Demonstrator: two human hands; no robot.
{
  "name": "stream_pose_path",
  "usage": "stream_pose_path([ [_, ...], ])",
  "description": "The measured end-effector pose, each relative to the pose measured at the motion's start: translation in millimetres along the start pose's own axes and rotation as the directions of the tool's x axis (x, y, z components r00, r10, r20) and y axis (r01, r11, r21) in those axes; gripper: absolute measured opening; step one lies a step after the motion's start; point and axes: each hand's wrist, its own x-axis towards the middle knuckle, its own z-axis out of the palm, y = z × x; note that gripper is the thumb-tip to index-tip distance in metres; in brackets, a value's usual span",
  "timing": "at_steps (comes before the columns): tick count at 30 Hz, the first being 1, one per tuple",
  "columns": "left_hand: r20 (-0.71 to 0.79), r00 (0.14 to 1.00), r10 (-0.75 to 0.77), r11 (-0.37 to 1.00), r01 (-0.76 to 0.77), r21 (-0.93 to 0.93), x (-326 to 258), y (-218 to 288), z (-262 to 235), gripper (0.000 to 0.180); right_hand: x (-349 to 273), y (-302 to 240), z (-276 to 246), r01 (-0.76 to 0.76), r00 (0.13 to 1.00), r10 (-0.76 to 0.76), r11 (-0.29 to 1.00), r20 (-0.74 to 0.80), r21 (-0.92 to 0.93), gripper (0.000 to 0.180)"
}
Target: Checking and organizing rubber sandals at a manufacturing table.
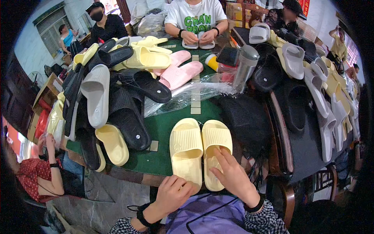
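Note:
Two pale yellow slide sandals lie side by side, soles down, on the green table point(163, 128) right in front of me. My left hand point(174, 193) curls over the heel end of the left sandal point(186, 150). My right hand point(232, 176) rests flat on the heel of the right sandal point(215, 146), fingers spread across its footbed. Both wrists wear dark bands and checked sleeves.
A heap of black, grey and yellow sandals point(109, 97) fills the left. Pink sandals point(179, 72), clear plastic bags point(194, 91) and a grey tumbler point(244, 66) sit mid-table. Grey and black sandals point(311, 89) pile on the right. A person opposite point(196, 23) handles a grey pair; others sit around.

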Motion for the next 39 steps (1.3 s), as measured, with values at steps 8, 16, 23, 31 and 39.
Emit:
stream_pose_path([
  [8,0.019,0.995,-0.100,0.992,0.099,0.073,33.8,-11.6,22.2,0.013,-6.9,-14.4,-8.0,0.078,0.995,-0.072,0.992,0.068,-0.102,0.048],
  [16,-0.048,0.992,-0.115,0.993,0.115,0.001,57.1,-24.2,39.4,0.016,60.7,38.2,-36.3,0.017,0.975,0.006,0.995,-0.220,0.103,0.015],
  [23,-0.024,0.988,-0.152,0.988,0.151,-0.009,56.9,-26.3,41.8,0.016,131.9,73.1,10.8,-0.013,1.000,0.014,0.956,0.001,-0.293,0.017],
  [31,-0.033,0.984,-0.174,0.981,0.170,-0.090,54.1,-26.5,39.9,0.013,155.0,83.4,38.0,-0.013,0.999,0.004,0.962,-0.033,-0.272,0.014],
  [39,-0.006,0.986,-0.166,0.984,0.165,-0.059,50.3,-29.5,42.1,0.014,163.0,37.1,35.4,0.237,0.971,-0.226,0.942,-0.071,0.237,0.011],
])
